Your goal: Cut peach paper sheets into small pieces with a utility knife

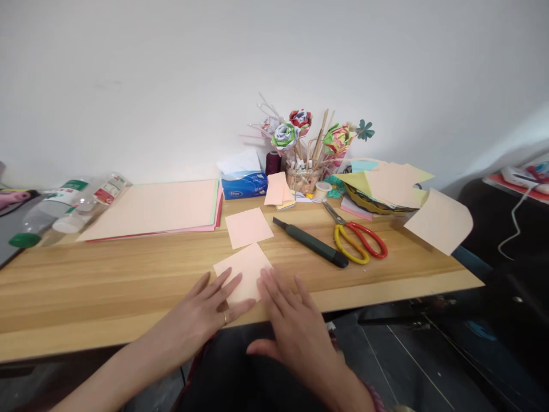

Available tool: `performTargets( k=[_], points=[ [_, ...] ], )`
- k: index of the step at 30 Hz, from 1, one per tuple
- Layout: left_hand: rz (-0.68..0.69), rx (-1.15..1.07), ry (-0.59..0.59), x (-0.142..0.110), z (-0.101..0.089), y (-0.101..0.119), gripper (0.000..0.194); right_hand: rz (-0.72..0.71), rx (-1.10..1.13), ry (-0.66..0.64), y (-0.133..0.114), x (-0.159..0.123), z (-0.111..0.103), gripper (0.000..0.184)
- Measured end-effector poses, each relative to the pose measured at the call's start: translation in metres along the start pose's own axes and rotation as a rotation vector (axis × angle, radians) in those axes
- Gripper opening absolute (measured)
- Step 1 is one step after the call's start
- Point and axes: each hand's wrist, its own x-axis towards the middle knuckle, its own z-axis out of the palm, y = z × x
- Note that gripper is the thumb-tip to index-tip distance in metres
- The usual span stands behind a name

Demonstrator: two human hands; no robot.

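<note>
A pale pink paper square (245,269) lies on the wooden table near its front edge. My left hand (210,306) rests on its left and lower part with the fingers spread, a ring on one of them. The fingertips of my right hand (294,317) touch its right edge, fingers stretched out and thumb apart. Just behind it lies a second pink square (249,227). Right of the squares are a dark green utility knife (315,243) and scissors (354,234) with one yellow and one red handle.
A stack of coloured sheets (167,206) and plastic bottles (64,209) lie at the left. Behind stand a blue tissue pack (243,185) and a pot of paper flowers (303,176). Paper pieces overfill a basket (364,200) at the right, beside a curled sheet (444,220).
</note>
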Motion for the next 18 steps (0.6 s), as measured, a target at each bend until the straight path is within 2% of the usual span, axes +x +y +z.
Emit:
performTargets(
  k=[4,9,15,18],
  points=[
    [0.022,0.017,0.01,0.001,0.002,-0.001,0.061,-0.037,0.071,-0.021,-0.009,0.0,0.003,0.082],
    [0.034,0.014,0.064,-0.014,0.005,-0.005,0.06,-0.054,0.078,-0.082,-0.003,-0.001,0.003,0.078],
    [0.027,0.003,0.078,-0.027,0.006,-0.007,0.059,0.06,0.0,-0.059,0.001,-0.002,0.001,0.088],
    [0.035,0.008,0.106,-0.026,0.006,-0.006,0.058,0.007,0.026,-0.057,-0.01,0.001,0.0,0.092]
  ],
)
